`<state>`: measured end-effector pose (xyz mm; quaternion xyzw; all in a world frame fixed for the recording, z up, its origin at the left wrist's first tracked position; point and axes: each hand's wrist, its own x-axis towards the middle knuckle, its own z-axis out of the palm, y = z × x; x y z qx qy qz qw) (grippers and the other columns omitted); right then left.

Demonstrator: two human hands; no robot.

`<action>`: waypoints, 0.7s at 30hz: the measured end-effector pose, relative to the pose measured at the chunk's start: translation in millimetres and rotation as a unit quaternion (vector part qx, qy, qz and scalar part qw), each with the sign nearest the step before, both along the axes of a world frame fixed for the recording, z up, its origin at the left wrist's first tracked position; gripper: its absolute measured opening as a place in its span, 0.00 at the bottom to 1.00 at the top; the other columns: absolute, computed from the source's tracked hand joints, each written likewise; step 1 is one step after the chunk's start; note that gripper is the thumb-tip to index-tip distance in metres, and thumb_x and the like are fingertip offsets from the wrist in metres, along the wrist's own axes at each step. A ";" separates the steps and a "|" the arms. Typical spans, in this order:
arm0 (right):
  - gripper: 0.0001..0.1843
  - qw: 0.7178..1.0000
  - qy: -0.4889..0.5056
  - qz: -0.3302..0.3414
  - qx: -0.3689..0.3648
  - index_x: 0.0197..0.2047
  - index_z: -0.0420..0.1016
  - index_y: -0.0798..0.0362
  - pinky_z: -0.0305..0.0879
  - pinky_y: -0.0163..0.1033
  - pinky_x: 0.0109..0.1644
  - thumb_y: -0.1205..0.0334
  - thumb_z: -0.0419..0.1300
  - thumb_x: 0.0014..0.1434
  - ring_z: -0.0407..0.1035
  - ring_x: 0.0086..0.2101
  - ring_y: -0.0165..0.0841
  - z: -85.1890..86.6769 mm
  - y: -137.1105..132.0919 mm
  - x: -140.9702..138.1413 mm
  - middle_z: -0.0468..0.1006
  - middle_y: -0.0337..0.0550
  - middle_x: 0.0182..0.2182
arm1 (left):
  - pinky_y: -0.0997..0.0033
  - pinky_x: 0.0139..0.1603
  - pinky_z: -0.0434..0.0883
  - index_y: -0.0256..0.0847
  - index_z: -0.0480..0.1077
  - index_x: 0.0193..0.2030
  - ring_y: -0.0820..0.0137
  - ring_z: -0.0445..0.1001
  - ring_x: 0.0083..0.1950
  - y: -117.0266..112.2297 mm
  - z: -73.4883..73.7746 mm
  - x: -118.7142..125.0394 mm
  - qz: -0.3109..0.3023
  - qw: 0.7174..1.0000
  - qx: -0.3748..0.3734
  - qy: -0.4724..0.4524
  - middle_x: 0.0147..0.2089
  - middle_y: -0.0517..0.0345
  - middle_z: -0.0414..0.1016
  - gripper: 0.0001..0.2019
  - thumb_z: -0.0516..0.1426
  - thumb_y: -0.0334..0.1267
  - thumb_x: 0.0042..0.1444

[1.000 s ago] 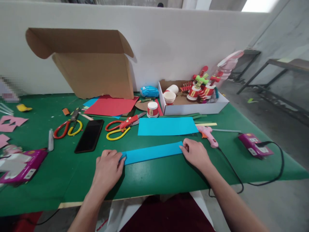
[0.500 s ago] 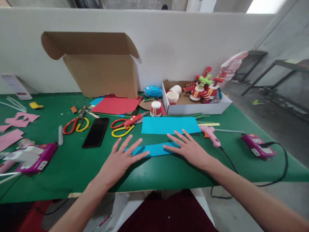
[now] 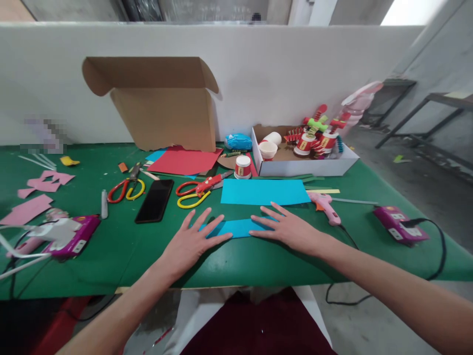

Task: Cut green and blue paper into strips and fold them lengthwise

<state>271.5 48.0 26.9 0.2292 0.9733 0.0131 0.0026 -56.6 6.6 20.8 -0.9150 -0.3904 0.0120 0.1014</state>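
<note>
Blue paper, folded or cut to a narrow, smooth strip (image 3: pixel 241 228), lies flat on the green counter (image 3: pixel 229 268), both its ends hidden under the person's hands. Its long axis runs left to right, the right end tipped slightly away from the person. The left hand (image 3: pixel 191 242) is spread wide over the strip's left part, palm down; the right hand (image 3: pixel 293 230) is spread likewise over its right part. Neither grips anything.

Just beyond the strip is a wider blue sheet (image 3: pixel 264 192), its long axis also left to right. A pink glue gun (image 3: pixel 327 207) lies to the right of the strip and a little beyond it; beyond its left end are red-and-yellow scissors (image 3: pixel 199 190), with a dark phone (image 3: pixel 154 201) farther left.

Farther beyond the strip, a red-and-white paper cup (image 3: pixel 243 168) stands mouth down. Past the strip's right end sits a white-sided box (image 3: pixel 306 169), brown inside. Toward its left are pale cups (image 3: pixel 268 149), one lying on its side; toward its right crowd cup-bodied figures (image 3: pixel 316 135) with red, green and yellow paper parts.
</note>
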 end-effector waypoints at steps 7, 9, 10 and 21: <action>0.34 0.998 -0.009 0.002 -0.058 0.64 0.63 0.39 0.44 0.61 0.68 0.74 0.56 0.58 0.51 0.66 0.42 17.6 0.1 -9.2 0.63 0.41 0.65 | 0.35 0.66 0.49 0.74 0.50 0.66 0.52 0.49 0.73 -1.9 -0.1 1.3 0.004 1.000 -0.015 -0.019 0.72 0.63 0.53 0.39 0.54 0.23 0.59; 0.29 0.998 0.001 0.013 -0.069 0.59 0.71 0.47 0.43 0.60 0.68 0.73 0.58 0.54 0.51 0.65 0.44 26.4 -1.9 -23.2 0.66 0.46 0.63 | 0.36 0.66 0.50 0.74 0.50 0.66 0.53 0.49 0.73 -1.5 0.0 1.2 0.003 1.000 -0.020 -0.018 0.72 0.63 0.53 0.38 0.54 0.24 0.59; 0.23 0.998 0.013 0.012 -0.067 0.54 0.75 0.51 0.44 0.59 0.68 0.72 0.58 0.55 0.52 0.65 0.46 29.2 -2.8 -32.4 0.68 0.50 0.60 | 0.36 0.66 0.50 0.74 0.50 0.66 0.52 0.50 0.72 -1.2 0.1 1.3 0.002 1.000 -0.021 -0.015 0.72 0.62 0.53 0.38 0.53 0.24 0.60; 0.17 0.979 0.156 -0.070 -0.112 0.56 0.72 0.54 0.63 0.48 0.59 0.60 0.52 0.67 0.62 0.55 0.40 -14.0 5.7 -86.1 0.71 0.53 0.54 | 0.46 0.64 0.55 0.65 0.58 0.65 0.56 0.55 0.70 -1.3 14.2 -10.7 0.051 0.997 0.003 -0.059 0.70 0.61 0.59 0.33 0.48 0.23 0.60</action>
